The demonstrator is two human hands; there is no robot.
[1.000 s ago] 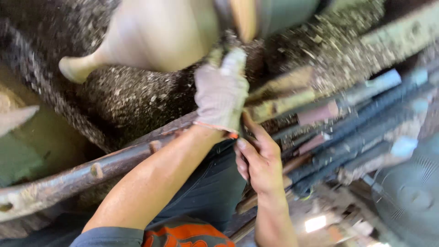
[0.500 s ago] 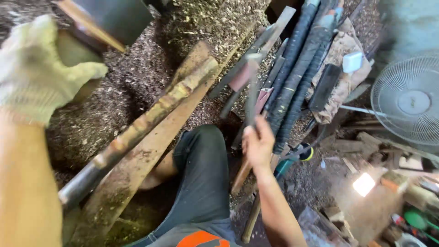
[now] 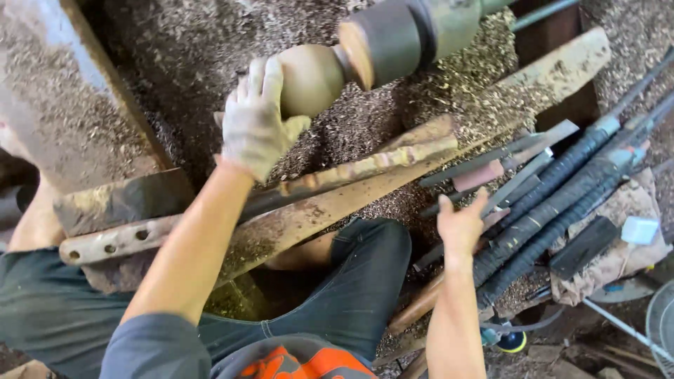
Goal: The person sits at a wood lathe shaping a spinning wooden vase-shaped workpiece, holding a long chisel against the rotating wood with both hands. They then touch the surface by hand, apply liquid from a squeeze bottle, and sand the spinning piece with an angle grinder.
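My left hand (image 3: 256,125), in a dirty white work glove, lies with its fingers stretched against a rounded, pale brown wooden piece (image 3: 312,77). The piece is mounted on a dark cylindrical lathe head (image 3: 393,38). My bare right hand (image 3: 460,224) hovers palm down, fingers apart, over the blades of several long turning tools (image 3: 562,196) with black wrapped handles. It touches or nearly touches a flat metal blade (image 3: 516,184); no grip shows.
A worn bamboo-like bar (image 3: 365,168) and a rusty plank (image 3: 316,217) run diagonally between my hands, above my knee in dark trousers (image 3: 372,253). Sawdust (image 3: 210,49) covers the ground. A small pale blue block (image 3: 640,230) lies on cloth at the right, with a fan edge (image 3: 663,323) below it.
The view has swung back toward the lathe. My gloved left hand has come onto the rounded wooden piece. My right hand has shifted over the tool blades.
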